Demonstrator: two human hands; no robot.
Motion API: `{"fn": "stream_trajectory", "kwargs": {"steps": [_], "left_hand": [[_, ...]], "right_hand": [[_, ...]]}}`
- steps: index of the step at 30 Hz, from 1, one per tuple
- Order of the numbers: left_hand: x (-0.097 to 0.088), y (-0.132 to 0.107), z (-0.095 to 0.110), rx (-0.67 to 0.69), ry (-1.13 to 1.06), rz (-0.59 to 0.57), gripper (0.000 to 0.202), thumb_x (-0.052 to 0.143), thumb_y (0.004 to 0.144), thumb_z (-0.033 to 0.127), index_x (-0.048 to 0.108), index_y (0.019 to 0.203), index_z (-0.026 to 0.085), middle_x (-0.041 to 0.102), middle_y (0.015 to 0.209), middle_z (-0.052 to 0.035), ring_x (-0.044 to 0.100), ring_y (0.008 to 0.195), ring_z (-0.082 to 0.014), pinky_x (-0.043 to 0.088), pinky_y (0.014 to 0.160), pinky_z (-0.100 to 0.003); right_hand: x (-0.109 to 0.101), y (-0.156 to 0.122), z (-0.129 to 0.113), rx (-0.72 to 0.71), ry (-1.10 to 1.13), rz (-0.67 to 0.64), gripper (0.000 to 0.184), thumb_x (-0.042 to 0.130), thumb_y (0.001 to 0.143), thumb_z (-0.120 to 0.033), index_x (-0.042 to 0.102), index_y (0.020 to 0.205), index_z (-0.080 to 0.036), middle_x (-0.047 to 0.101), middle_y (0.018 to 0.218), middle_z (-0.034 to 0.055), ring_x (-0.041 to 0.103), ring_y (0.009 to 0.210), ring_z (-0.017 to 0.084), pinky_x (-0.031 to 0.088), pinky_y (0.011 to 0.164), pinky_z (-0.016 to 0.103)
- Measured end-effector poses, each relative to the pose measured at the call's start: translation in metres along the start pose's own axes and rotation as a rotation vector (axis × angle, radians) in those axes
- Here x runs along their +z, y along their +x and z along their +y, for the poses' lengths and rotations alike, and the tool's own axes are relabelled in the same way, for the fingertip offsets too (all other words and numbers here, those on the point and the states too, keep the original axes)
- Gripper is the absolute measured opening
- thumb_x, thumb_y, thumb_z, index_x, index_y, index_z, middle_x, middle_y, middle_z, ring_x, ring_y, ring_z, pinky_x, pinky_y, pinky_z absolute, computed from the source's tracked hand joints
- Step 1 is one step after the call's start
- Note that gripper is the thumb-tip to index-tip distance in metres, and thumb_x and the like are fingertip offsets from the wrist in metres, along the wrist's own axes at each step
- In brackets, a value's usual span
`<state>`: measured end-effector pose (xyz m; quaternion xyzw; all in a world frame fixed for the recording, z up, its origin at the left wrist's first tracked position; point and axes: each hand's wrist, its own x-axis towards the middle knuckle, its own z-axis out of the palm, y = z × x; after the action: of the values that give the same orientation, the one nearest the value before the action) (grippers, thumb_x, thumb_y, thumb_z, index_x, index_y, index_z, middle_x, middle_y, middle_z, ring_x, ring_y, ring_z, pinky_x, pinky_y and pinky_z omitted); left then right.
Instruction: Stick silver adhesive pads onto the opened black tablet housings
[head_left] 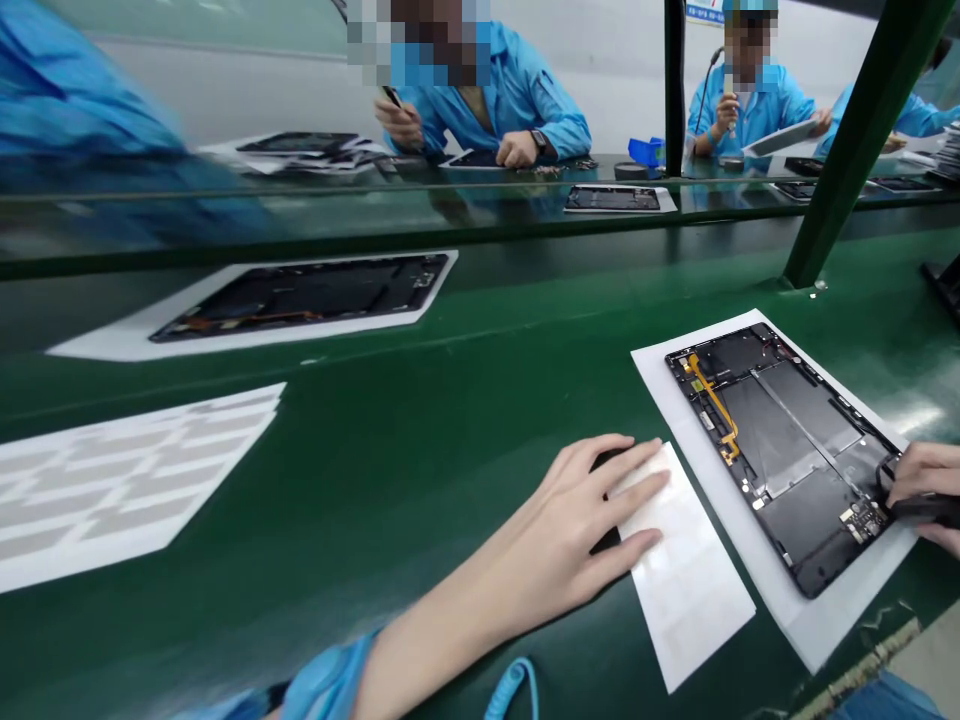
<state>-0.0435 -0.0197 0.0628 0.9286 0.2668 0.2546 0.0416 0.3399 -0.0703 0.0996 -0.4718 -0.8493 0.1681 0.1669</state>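
My left hand (585,525) lies with its fingers spread, fingertips resting on the upper left part of a small white paper sheet (694,585). To the right of that sheet, an opened tablet back housing (795,440) with an orange flex cable (716,405) and a small circuit board (862,522) lies on a larger white sheet (829,635). At the right picture edge, my right hand (930,480) is closed around a black object (926,508), whose kind I cannot make out, at the housing's near right edge. Part of this hand is cut off by the frame.
Patterned label sheets (135,475) lie at the left. Another tablet housing (307,290) rests on white paper behind them. A green post (847,150) stands at the back right. Co-workers in blue (525,90) sit across the bench. A coiled blue cord (514,688) is near me.
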Motion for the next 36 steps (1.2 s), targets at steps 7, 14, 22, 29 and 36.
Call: {"fn": "stream_trajectory", "kwargs": {"steps": [7, 14, 22, 29, 36], "left_hand": [[0.006, -0.008, 0.015, -0.082, 0.07, 0.128, 0.028, 0.051, 0.096, 0.033, 0.062, 0.107, 0.01, 0.065, 0.102, -0.0139, 0.059, 0.097, -0.0279, 0.052, 0.08, -0.042], [0.008, -0.008, 0.025, -0.029, 0.117, 0.19, 0.03, 0.043, 0.1, 0.031, 0.062, 0.099, 0.008, 0.07, 0.096, -0.0109, 0.065, 0.1, -0.0231, 0.056, 0.09, -0.035], [0.006, -0.005, 0.028, -0.043, 0.067, 0.2, 0.034, 0.042, 0.101, 0.027, 0.062, 0.08, 0.011, 0.071, 0.086, -0.0074, 0.068, 0.091, -0.0186, 0.056, 0.091, -0.033], [0.006, -0.003, 0.026, -0.043, 0.002, 0.182, 0.033, 0.043, 0.1, 0.026, 0.062, 0.079, 0.01, 0.069, 0.083, -0.0087, 0.067, 0.085, -0.0192, 0.057, 0.084, -0.035], [0.006, -0.002, 0.028, -0.038, -0.026, 0.211, 0.031, 0.046, 0.099, 0.023, 0.062, 0.077, 0.008, 0.066, 0.078, -0.0084, 0.066, 0.079, -0.0193, 0.057, 0.082, -0.037]], "right_hand": [[0.005, 0.095, -0.044, 0.086, 0.476, -0.01, 0.057, 0.039, 0.093, -0.06, 0.066, 0.063, -0.021, 0.059, 0.054, 0.0025, 0.056, 0.044, 0.013, 0.045, 0.046, 0.026], [0.058, 0.166, -0.089, 0.098, 0.892, -0.375, 0.045, 0.058, 0.082, -0.062, 0.053, 0.071, -0.018, 0.059, 0.054, -0.0025, 0.061, 0.051, 0.013, 0.051, 0.053, 0.023], [0.086, 0.16, -0.086, 0.08, 0.959, -0.273, 0.038, 0.059, 0.084, -0.056, 0.047, 0.077, -0.021, 0.062, 0.065, -0.0002, 0.069, 0.063, 0.018, 0.055, 0.058, 0.029], [0.087, 0.157, -0.092, 0.049, 0.853, -0.212, 0.017, 0.053, 0.087, -0.031, 0.046, 0.075, -0.022, 0.06, 0.062, -0.002, 0.069, 0.059, 0.017, 0.054, 0.053, 0.025], [0.086, 0.16, -0.093, 0.043, 0.753, -0.181, 0.012, 0.051, 0.081, -0.024, 0.047, 0.07, -0.021, 0.06, 0.056, -0.0024, 0.068, 0.052, 0.018, 0.052, 0.047, 0.024]]}}
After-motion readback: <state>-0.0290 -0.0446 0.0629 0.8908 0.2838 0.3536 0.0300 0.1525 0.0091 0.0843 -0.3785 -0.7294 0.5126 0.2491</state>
